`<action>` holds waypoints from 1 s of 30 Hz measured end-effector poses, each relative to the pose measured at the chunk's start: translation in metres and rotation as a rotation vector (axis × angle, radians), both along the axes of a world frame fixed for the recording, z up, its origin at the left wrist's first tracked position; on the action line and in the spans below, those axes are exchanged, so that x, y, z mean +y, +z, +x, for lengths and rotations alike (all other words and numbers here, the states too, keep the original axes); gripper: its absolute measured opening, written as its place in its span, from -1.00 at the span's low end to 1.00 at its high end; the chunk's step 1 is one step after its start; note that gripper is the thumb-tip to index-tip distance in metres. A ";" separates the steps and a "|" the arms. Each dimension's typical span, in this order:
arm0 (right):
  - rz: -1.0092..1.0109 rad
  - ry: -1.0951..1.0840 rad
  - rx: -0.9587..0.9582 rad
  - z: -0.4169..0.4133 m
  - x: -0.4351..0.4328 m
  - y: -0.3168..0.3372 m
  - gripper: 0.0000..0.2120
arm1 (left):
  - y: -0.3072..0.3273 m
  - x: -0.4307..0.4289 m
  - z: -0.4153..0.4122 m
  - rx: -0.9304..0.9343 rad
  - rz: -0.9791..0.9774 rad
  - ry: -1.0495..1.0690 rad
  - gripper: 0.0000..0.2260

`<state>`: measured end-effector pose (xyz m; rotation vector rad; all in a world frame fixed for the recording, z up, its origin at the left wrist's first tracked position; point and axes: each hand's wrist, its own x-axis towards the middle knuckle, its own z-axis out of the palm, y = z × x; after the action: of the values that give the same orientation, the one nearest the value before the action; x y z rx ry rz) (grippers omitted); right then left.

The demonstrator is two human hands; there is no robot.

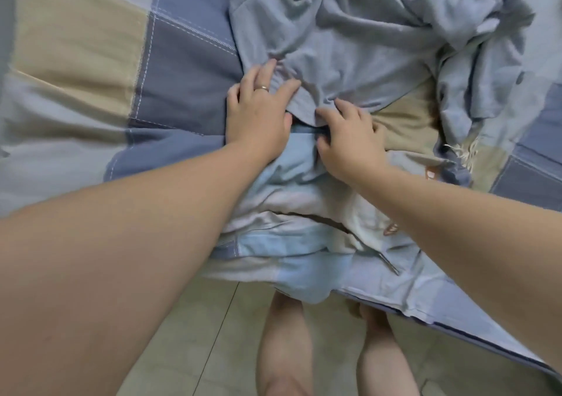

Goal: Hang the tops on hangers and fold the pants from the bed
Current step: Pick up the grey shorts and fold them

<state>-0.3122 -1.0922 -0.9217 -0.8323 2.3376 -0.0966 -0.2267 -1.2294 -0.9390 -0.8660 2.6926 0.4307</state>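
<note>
A light grey-blue garment point(343, 46) lies crumpled on the bed, reaching away from me. Its near edge bunches up between my hands. My left hand point(258, 112), with a ring on one finger, lies on that edge, its fingers spread and the thumb tucked under the fabric. My right hand point(349, 140) holds the same edge from the right, its fingers curled into the cloth. A second grey-blue cloth point(474, 70) with a fringed end lies heaped to the right. No hanger is visible.
The bed carries a patchwork cover point(76, 70) in blue, grey and beige squares. Its rumpled edge point(292, 243) hangs over the bed's side toward me. Below are a tiled floor point(194, 335) and my bare legs.
</note>
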 end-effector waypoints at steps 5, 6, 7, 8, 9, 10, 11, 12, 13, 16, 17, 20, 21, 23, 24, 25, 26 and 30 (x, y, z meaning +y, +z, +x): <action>-0.063 -0.062 -0.031 -0.029 -0.003 0.008 -0.82 | 0.003 0.010 0.003 0.108 0.066 0.163 -0.81; -0.061 -0.032 -0.069 -0.032 0.002 0.017 -0.82 | 0.010 0.013 0.005 0.086 0.098 0.158 -0.81; -0.049 -0.009 -0.109 -0.034 0.008 0.027 -0.82 | 0.018 0.017 0.007 0.045 0.130 0.127 -0.81; -0.028 -0.004 -0.148 -0.034 0.015 0.038 -0.82 | 0.029 0.023 0.010 -0.009 0.172 0.087 -0.80; -0.007 -0.014 -0.186 -0.033 0.022 0.050 -0.83 | 0.041 0.029 0.013 -0.069 0.226 0.056 -0.80; 0.007 -0.037 -0.228 -0.032 0.030 0.062 -0.83 | 0.056 0.036 0.017 -0.127 0.281 0.040 -0.80; 0.013 -0.069 -0.266 -0.030 0.039 0.076 -0.84 | 0.073 0.044 0.020 -0.165 0.323 0.032 -0.80; 0.013 -0.106 -0.288 -0.028 0.048 0.092 -0.84 | 0.091 0.052 0.022 -0.182 0.344 0.019 -0.80; 0.011 -0.144 -0.301 -0.026 0.056 0.108 -0.84 | 0.110 0.061 0.024 -0.188 0.351 0.004 -0.79; -0.052 -0.304 -0.316 -0.016 0.084 0.162 -0.80 | 0.166 0.088 0.028 -0.155 0.379 0.005 -0.76; -0.081 -0.353 -0.330 -0.012 0.094 0.180 -0.78 | 0.185 0.097 0.031 -0.132 0.389 0.013 -0.75; -0.146 -0.441 -0.362 -0.001 0.126 0.233 -0.75 | 0.239 0.127 0.043 -0.048 0.358 -0.050 -0.74; -0.172 -0.465 -0.363 0.003 0.137 0.251 -0.75 | 0.255 0.138 0.048 -0.023 0.342 -0.084 -0.74; -0.246 -0.511 -0.348 0.010 0.159 0.289 -0.78 | 0.286 0.156 0.056 0.012 0.328 -0.150 -0.77; -0.298 -0.530 -0.337 0.014 0.171 0.308 -0.78 | 0.301 0.164 0.059 0.027 0.322 -0.176 -0.83; -0.358 -0.547 -0.328 0.018 0.182 0.328 -0.76 | 0.315 0.173 0.061 0.045 0.315 -0.186 -0.90; -0.417 -0.566 -0.315 0.022 0.194 0.347 -0.73 | 0.331 0.182 0.062 0.064 0.313 -0.178 -0.93; -0.650 -0.661 -0.235 0.030 0.244 0.413 -0.67 | 0.372 0.217 0.062 0.166 0.329 0.057 -0.81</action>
<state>-0.2820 -0.8484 -0.5084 -0.2562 2.2654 -1.2086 -0.1647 -1.0128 -0.5667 -0.8427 2.6355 0.9658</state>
